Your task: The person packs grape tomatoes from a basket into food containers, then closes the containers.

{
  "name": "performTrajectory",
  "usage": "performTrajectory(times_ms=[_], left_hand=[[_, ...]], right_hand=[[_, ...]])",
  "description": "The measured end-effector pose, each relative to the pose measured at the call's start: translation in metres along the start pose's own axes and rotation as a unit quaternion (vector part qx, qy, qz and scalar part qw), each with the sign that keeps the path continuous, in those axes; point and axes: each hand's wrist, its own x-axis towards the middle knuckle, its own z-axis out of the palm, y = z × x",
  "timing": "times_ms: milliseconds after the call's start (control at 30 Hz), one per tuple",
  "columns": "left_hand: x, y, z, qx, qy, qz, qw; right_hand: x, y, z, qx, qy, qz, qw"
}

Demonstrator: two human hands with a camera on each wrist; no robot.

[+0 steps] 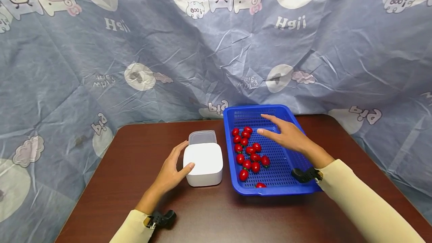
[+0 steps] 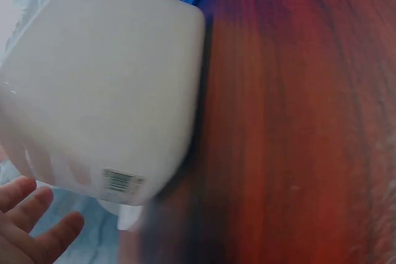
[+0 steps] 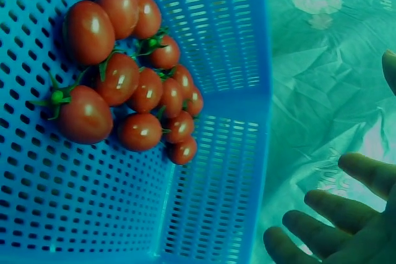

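Note:
A white rounded box (image 1: 204, 164) stands on the table, and a barcode shows on its side in the left wrist view. My left hand (image 1: 171, 171) is at the box's left side, fingers spread and thumb by its near-left edge; whether it touches is unclear. Behind the box lies a translucent lid-like piece (image 1: 202, 137), partly hidden. Over the blue plastic basket (image 1: 275, 189) my right hand (image 1: 291, 136) hovers with fingers extended, holding nothing. Several red cherry tomatoes (image 3: 86, 114), some with green stems, lie mostly along the basket's left side.
The dark brown wooden table (image 1: 131, 160) carries the box and the basket side by side. A grey-blue printed cloth (image 1: 189, 59) hangs behind the table and along its sides. Each wrist wears a small black camera (image 1: 303, 174).

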Motion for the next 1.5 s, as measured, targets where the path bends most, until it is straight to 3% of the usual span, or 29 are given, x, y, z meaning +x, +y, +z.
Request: performTrajectory(times_ms=[133, 300, 433, 667, 933, 1133, 1500], left_hand=[[-0.004, -0.008, 0.007, -0.072, -0.008, -0.010, 0.9973], [-0.010, -0.013, 0.012, -0.172, -0.027, -0.021, 0.9844], [-0.013, -0.006, 0.010, -0.198, -0.043, -0.018, 0.9791], [-0.013, 0.004, 0.005, -0.206, -0.060, -0.014, 0.9767], [-0.016, 0.003, -0.003, -0.208, -0.053, -0.024, 0.9763], [-0.015, 0.003, 0.000, -0.212, -0.061, -0.020, 0.9752], [-0.017, -0.028, 0.015, -0.223, -0.050, -0.007, 0.9736]], right_hand=[[0.006, 0.008, 0.008, 0.025, -0.008, -0.006, 1.000], [0.011, 0.018, 0.020, 0.048, -0.023, -0.017, 0.998], [0.014, 0.025, 0.026, 0.080, -0.034, -0.028, 0.996], [0.022, 0.037, 0.034, 0.091, -0.054, -0.048, 0.993], [0.037, 0.047, 0.047, 0.105, -0.076, -0.036, 0.991], [0.038, 0.055, 0.048, 0.102, -0.085, -0.016, 0.991], [0.038, 0.061, 0.052, 0.134, -0.102, 0.015, 0.986]])
